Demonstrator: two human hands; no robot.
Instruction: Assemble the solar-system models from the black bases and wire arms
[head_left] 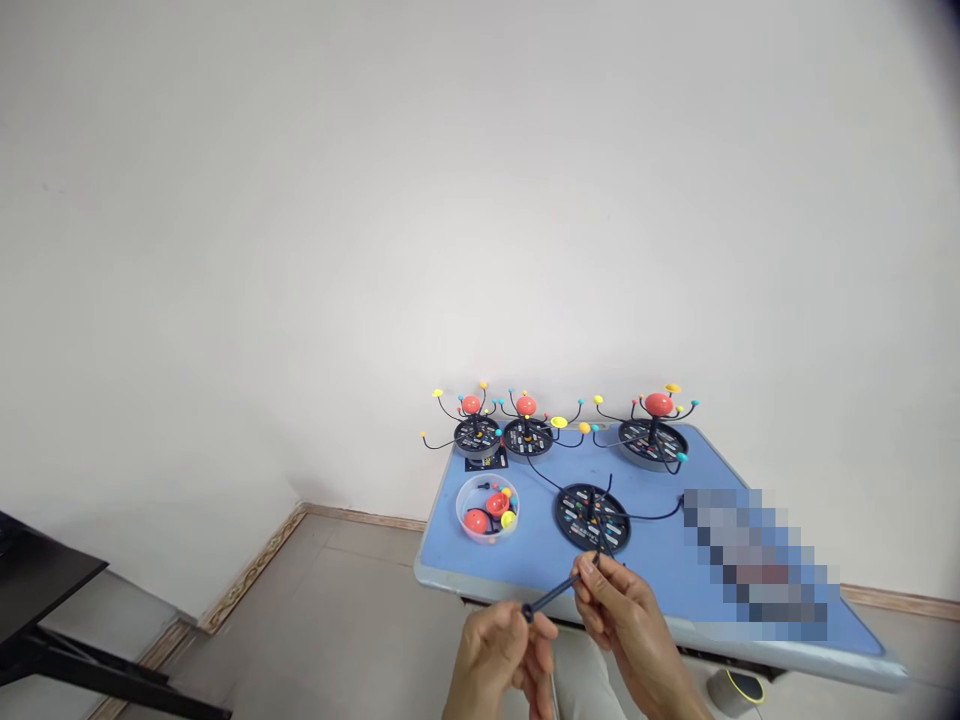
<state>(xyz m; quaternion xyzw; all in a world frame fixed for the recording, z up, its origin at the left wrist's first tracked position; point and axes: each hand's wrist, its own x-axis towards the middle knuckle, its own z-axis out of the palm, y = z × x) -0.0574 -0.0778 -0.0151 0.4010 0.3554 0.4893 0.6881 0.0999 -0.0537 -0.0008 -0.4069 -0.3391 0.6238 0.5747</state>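
Note:
Between my two hands, in front of the table's near edge, a thin black plastic rod (556, 592) is held at a slant. My left hand (501, 650) pinches its lower end, where a small ring shows. The other end sits in the closed fingertips of my right hand (619, 610). Just beyond my right hand lies a round black planet-model base (577, 525) with printed labels and several curved black arms. Left of it a clear plastic tub (459, 515) holds red half-balls (475, 521) and small coloured balls.
Three assembled planet models stand along the back: a left one (477, 436), a middle one (528, 440) and a right one (652, 440). A blurred-out patch (757, 565) covers the table's right side. A black piece of furniture (52, 580) stands far left; a bin (735, 692) is beneath the table.

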